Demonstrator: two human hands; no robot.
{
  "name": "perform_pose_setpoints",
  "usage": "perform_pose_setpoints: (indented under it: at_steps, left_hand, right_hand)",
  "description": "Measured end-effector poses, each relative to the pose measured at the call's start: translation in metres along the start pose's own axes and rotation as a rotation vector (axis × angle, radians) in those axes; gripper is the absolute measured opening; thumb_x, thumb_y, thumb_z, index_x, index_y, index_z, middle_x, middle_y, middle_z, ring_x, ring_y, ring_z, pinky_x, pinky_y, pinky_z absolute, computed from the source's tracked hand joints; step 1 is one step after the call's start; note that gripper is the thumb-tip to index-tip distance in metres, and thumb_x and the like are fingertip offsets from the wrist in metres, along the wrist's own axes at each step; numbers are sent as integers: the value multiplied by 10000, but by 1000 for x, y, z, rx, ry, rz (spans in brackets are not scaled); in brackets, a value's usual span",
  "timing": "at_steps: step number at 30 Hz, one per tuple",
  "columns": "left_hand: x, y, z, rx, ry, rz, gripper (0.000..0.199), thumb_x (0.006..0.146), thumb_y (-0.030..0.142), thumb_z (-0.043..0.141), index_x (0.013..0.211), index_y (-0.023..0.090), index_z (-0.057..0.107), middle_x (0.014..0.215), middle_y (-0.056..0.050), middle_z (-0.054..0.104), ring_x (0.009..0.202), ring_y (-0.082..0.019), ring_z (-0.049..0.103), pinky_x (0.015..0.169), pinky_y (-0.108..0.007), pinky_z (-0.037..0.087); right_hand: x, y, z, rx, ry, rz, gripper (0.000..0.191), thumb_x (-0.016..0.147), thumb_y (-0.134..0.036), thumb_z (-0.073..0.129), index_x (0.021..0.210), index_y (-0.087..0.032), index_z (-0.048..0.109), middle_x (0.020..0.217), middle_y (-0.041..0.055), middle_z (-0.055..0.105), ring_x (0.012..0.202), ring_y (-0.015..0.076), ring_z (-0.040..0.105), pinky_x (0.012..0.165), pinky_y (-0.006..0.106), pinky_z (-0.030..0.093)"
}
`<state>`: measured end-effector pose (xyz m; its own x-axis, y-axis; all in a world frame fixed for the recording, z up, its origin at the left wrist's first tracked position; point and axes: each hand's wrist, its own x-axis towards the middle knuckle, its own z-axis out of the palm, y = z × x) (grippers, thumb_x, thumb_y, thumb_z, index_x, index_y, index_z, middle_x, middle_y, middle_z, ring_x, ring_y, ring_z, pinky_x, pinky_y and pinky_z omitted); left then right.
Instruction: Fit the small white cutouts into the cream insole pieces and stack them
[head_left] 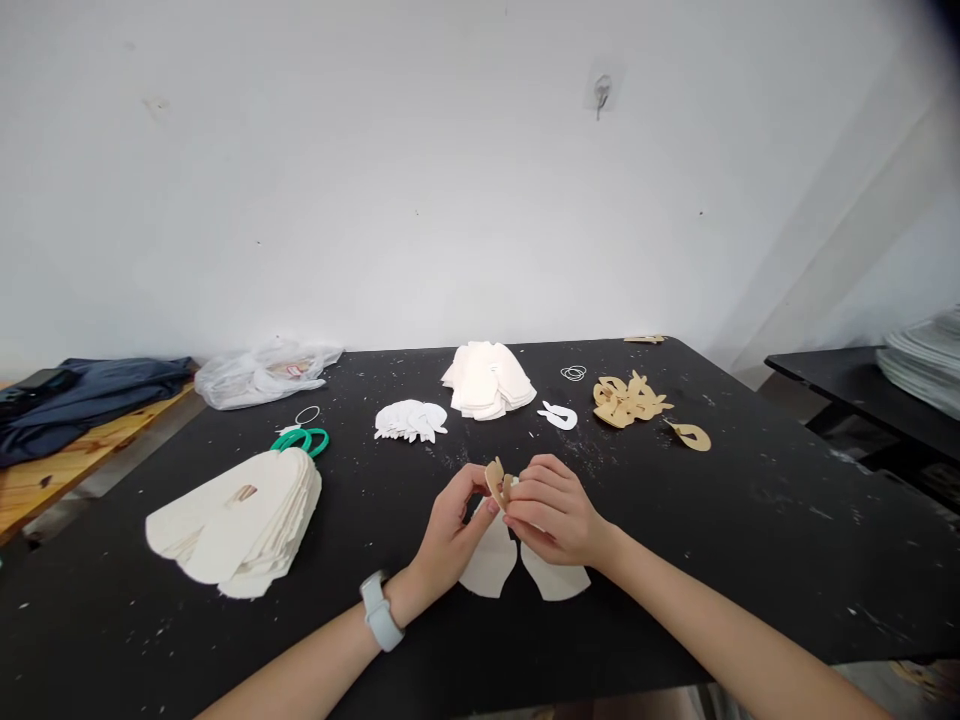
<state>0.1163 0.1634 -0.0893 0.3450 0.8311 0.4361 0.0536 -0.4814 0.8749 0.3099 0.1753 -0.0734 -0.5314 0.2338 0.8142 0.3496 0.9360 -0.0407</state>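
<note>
My left hand (450, 530) and my right hand (551, 510) meet above the black table (675, 560), both pinching a folded tan card cutout (499, 483). A white cutout (487, 560) lies just under my left fingers, and a second one (555, 578) lies under my right hand. Both look like thin paper or foam, and their upper ends are hidden by my hands. A pale grey watch (381, 610) sits on my left wrist. To the left stands a tall stack of cream cutouts (240, 520).
Green-handled scissors (300, 440) lie behind the cream stack. Farther back are white cutout piles (487, 380), loose tan cutouts (626, 400), and rubber bands (573, 373). A plastic bag (262, 375) sits at the table's back edge. Dark cloth (90, 400) lies on a wooden bench at left.
</note>
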Motion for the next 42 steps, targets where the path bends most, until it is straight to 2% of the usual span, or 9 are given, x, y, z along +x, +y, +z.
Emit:
perform_pose_setpoints:
  at_steps: [3, 9, 12, 15, 23, 27, 33, 38, 42]
  left_hand:
    - [-1, -1, 0, -49, -23, 38, 128, 984, 311, 522, 995, 194, 574, 956, -55, 580, 885, -177, 544, 806, -303, 455]
    - [-1, -6, 2, -26, -3, 23, 98, 970, 296, 554, 949, 200, 562, 953, -56, 553, 902, -182, 529, 832, -322, 448]
    - [0, -6, 3, 9, -2, 12, 91, 963, 290, 571, 930, 205, 563, 944, -49, 550, 901, -179, 538, 838, -321, 449]
    - [1, -4, 4, 54, 7, 2, 88, 963, 280, 574, 914, 206, 570, 966, -47, 559, 924, -177, 553, 857, -320, 445]
    - [5, -1, 2, 104, 30, -12, 80, 957, 248, 577, 887, 212, 592, 988, -39, 572, 941, -172, 563, 846, -300, 445]
    - [6, 0, 1, 141, 45, -36, 91, 943, 240, 595, 858, 211, 602, 990, -29, 590, 926, -165, 567, 825, -284, 437]
    - [5, -1, 1, 145, 34, -58, 80, 935, 241, 605, 862, 209, 617, 1018, -29, 617, 924, -166, 575, 840, -290, 430]
    - [4, -4, 1, 33, 42, -104, 88, 927, 282, 624, 895, 208, 587, 911, -12, 602, 870, -158, 556, 814, -288, 439]
    - [6, -5, 1, -94, 39, -131, 105, 931, 294, 621, 904, 203, 575, 889, -9, 594, 850, -152, 546, 810, -288, 447]
  right_hand:
    - [2, -3, 1, 78, 27, 62, 133, 863, -136, 595, 943, -240, 572, 875, 35, 685, 798, 189, 593, 750, 372, 467]
    - [5, -6, -3, 279, -17, 267, 43, 928, -210, 548, 907, -229, 580, 847, 35, 672, 829, 199, 579, 813, 400, 467]
    - [5, -9, -1, 370, -41, 467, 103, 959, -256, 535, 867, -226, 569, 796, 18, 622, 803, 180, 558, 783, 354, 459]
    - [4, -10, 1, 451, -83, 646, 85, 963, -258, 533, 895, -225, 572, 840, 8, 595, 811, 158, 548, 765, 307, 441]
    - [4, -9, 4, 636, -126, 861, 154, 984, -290, 511, 872, -219, 590, 836, -10, 581, 791, 140, 533, 749, 275, 413]
    - [4, -4, 6, 690, -125, 893, 158, 982, -303, 522, 876, -217, 603, 856, -5, 581, 821, 148, 532, 779, 281, 412]
    - [3, 0, 7, 641, -185, 826, 218, 1010, -331, 469, 844, -216, 551, 841, -14, 516, 798, 143, 489, 765, 284, 382]
    - [3, -6, 6, 612, -254, 786, 235, 1039, -328, 386, 849, -223, 478, 845, -13, 462, 784, 147, 429, 745, 290, 356]
    - [3, -4, 3, 676, -241, 788, 243, 1038, -336, 391, 835, -219, 455, 835, -17, 425, 751, 138, 409, 717, 282, 358]
